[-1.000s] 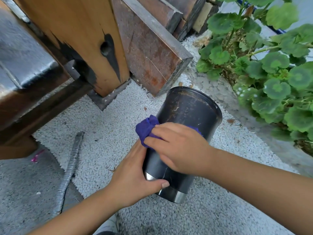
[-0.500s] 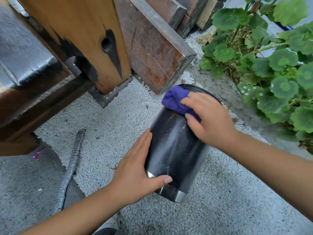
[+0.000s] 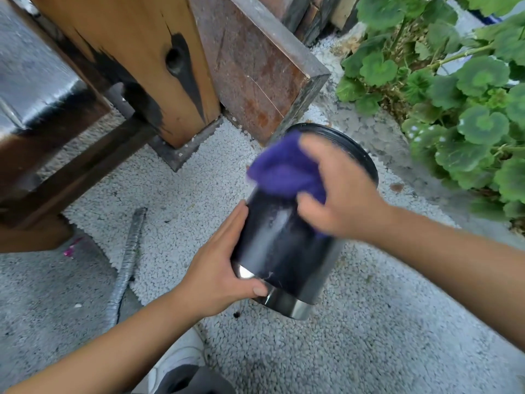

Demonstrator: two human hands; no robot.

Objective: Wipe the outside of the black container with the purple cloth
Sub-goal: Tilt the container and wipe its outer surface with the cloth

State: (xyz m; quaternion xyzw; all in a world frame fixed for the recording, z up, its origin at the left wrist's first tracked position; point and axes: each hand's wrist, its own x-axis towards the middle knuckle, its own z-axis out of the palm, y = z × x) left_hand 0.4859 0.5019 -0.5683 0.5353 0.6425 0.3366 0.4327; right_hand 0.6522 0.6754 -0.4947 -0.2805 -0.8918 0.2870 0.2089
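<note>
Your left hand [image 3: 218, 268] gripped the tilted black container [image 3: 287, 237] near its base above the gravel; your blurred right hand [image 3: 341, 191] pressed the purple cloth [image 3: 281, 166] near the rim. Firm, overlapping strokes looked wise.

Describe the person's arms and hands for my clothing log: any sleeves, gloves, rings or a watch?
Both forearms are bare as far as the frame shows, with no sleeves in view. The left hand and right hand wear no gloves. No watch, band or ring shows, though the right hand is motion-blurred, so small items on its fingers could be missed.
</note>
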